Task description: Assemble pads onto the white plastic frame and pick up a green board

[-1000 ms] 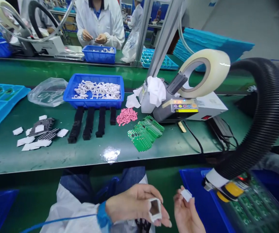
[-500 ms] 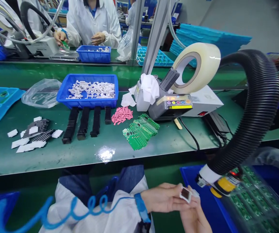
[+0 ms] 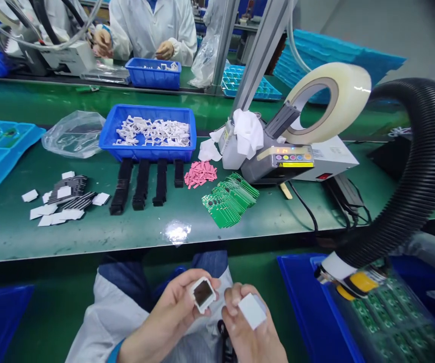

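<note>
My left hand (image 3: 172, 310) holds a small white plastic frame with a dark square panel (image 3: 203, 294) in it, tilted toward me, between thumb and fingers. Close beside it, my right hand (image 3: 251, 343) grips a flat white square piece (image 3: 252, 311), with a translucent edge showing at its upper right. Both hands are above my lap, in front of the bench edge, with the two pieces apart. On the bench lie similar white and dark square pieces (image 3: 69, 194) in a loose pile. A blue bin (image 3: 147, 154) holds many white plastic frames (image 3: 152, 132).
Rows of black parts (image 3: 139, 186), pink strips (image 3: 201, 174) and green circuit boards (image 3: 230, 200) lie on the bench. A tape dispenser (image 3: 277, 164) stands behind. At right, a black hose (image 3: 410, 176) hangs over a tray of boards (image 3: 385, 312). A co-worker (image 3: 152, 30) sits opposite.
Both hands have moved left to in front of my body and drawn apart. The white square piece is now plainly visible in my right hand, separate from the frame. The view has shifted slightly.
</note>
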### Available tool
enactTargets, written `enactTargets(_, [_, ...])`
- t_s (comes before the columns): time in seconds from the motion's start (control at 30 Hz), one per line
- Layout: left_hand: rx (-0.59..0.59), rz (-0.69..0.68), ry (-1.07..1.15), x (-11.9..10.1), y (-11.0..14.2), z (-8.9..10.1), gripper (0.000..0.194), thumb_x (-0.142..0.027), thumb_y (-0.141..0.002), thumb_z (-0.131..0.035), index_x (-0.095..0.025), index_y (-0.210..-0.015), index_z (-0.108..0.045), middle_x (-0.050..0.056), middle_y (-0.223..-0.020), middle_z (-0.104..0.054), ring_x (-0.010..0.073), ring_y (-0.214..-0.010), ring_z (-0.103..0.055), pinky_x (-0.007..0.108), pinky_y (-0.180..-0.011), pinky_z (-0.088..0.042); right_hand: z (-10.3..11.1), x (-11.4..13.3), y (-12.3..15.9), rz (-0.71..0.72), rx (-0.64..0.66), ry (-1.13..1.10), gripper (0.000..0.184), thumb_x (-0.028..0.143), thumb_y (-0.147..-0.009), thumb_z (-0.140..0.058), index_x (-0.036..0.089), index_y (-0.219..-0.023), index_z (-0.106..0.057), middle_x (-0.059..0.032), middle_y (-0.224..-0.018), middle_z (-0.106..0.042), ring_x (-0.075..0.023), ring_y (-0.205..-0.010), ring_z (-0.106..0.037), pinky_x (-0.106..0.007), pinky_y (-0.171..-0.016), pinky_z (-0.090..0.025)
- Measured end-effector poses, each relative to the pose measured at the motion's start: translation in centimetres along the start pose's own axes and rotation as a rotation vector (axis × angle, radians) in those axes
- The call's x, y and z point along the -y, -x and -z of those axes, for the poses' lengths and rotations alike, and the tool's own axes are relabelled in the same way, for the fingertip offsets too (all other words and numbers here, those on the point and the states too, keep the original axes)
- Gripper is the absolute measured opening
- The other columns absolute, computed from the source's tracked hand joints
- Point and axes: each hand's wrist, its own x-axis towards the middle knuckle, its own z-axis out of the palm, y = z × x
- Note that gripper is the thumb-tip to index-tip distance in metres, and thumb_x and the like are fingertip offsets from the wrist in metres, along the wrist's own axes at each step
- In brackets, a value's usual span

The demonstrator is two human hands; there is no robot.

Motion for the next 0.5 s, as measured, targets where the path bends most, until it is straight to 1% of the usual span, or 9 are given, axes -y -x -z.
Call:
enactTargets(0.1, [-0.009, -0.041, 0.027, -0.9, 1.7, -0.2, 0.026, -0.039, -0.064, -0.078, -0.026, -0.086, -0.073, -0.003, -0.084, -0.075, 0.0093, -0.073, -0.066, 0.016, -0.066, -0.048, -3.4, 0.6, -0.2, -0.107, 0.1, -0.056, 0.048, 0.058, -0.054, -0.081, 0.025, -0.083, -0.061, 0.0009, -0.068, -0.058, -0.011, -0.057, -0.051, -0.022, -0.053, -0.042])
enactTargets(0.2, [-0.051, -0.096, 0.042, -1.1, 2.7, -0.3, 0.024, -0.039, -0.061, -0.08, -0.028, -0.081, -0.072, -0.004, -0.078, -0.074, 0.0103, -0.071, -0.065, 0.018, -0.065, -0.046, -5.7, 0.7, -0.4, -0.2, 0.106, -0.136, 0.044, 0.058, -0.059, -0.078, 0.024, -0.078, -0.057, 0.003, -0.065, -0.054, -0.0095, -0.057, -0.048, -0.019, -0.054, -0.04])
enactTargets(0.27, [-0.073, -0.15, 0.043, -1.1, 3.1, -0.2, 0.027, -0.039, -0.058, -0.082, -0.028, -0.081, -0.072, -0.003, -0.078, -0.074, 0.012, -0.069, -0.064, 0.021, -0.064, -0.046, -6.6, 0.5, -0.4, -0.226, 0.079, -0.135, 0.043, 0.058, -0.061, -0.077, 0.024, -0.074, -0.055, 0.0027, -0.066, -0.054, -0.01, -0.059, -0.048, -0.02, -0.056, -0.041])
enactTargets(0.33, [-0.068, -0.188, 0.038, -1.2, 3.2, 0.0, 0.03, -0.04, -0.057, -0.082, -0.028, -0.082, -0.072, -0.002, -0.079, -0.074, 0.013, -0.068, -0.063, 0.022, -0.064, -0.046, -7.1, 0.2, -0.4, -0.228, 0.043, -0.13, 0.042, 0.058, -0.063, -0.076, 0.024, -0.073, -0.054, 0.0022, -0.067, -0.053, -0.0109, -0.06, -0.048, -0.021, -0.058, -0.043])
enactTargets(0.43, [-0.054, -0.205, 0.022, -1.5, 3.4, 0.1, 0.028, -0.039, -0.059, -0.081, -0.029, -0.084, -0.072, -0.001, -0.079, -0.075, 0.0138, -0.071, -0.064, 0.022, -0.065, -0.047, -7.5, -0.3, -0.4, -0.22, 0.014, -0.142, 0.039, 0.057, -0.063, -0.076, 0.025, -0.075, -0.058, 0.0017, -0.068, -0.054, -0.011, -0.062, -0.05, -0.02, -0.058, -0.044])
enactTargets(0.5, [-0.051, -0.213, 0.023, -1.7, 3.5, 0.1, 0.028, -0.039, -0.06, -0.081, -0.029, -0.084, -0.072, 0.0, -0.081, -0.076, 0.0154, -0.074, -0.066, 0.024, -0.067, -0.048, -7.6, -0.6, -0.5, -0.211, 0.014, -0.113, 0.039, 0.058, -0.064, -0.075, 0.024, -0.075, -0.06, 0.001, -0.069, -0.055, -0.0107, -0.062, -0.051, -0.02, -0.059, -0.044])
